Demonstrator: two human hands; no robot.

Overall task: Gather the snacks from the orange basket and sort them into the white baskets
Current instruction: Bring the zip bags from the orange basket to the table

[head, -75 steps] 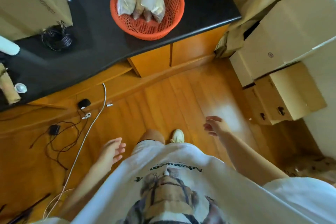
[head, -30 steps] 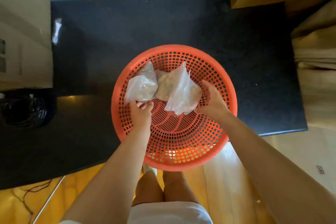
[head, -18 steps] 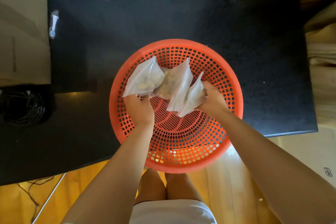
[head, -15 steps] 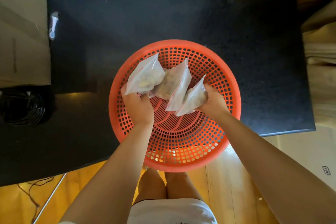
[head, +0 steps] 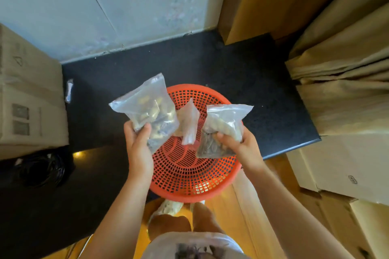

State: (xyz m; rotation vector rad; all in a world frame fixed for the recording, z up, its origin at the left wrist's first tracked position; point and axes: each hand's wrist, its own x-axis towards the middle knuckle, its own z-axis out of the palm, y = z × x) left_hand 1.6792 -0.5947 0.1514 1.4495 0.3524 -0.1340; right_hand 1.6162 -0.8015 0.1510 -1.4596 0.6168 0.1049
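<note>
— Holding bags in both hands now: our left hand (head: 137, 143) grips a clear zip bag (head: 147, 109) of pale snacks by its lower corner, and our right hand (head: 240, 143) is curled round a second bag (head: 223, 130) with darker pieces at the bottom. Both sit above the orange basket (head: 189, 174), which rests on the black counter (head: 242, 73).

— And the small bag (head: 189, 122) between them?

— We can't tell which hand has it, or whether it's only wedged between the other two. It looks lifted off the basket floor.

— How do these handle?

— Light, we'd judge, and soft: thin slick film with loose contents that slump to the low end. Pinching film alone could let a bag slide, so we'd take hold around the filled bulge, as we're doing, and not squeeze, since the pieces may crumble.

— Where to?

— No white baskets show here; only cardboard boxes (head: 27, 99) at the sides.
</note>
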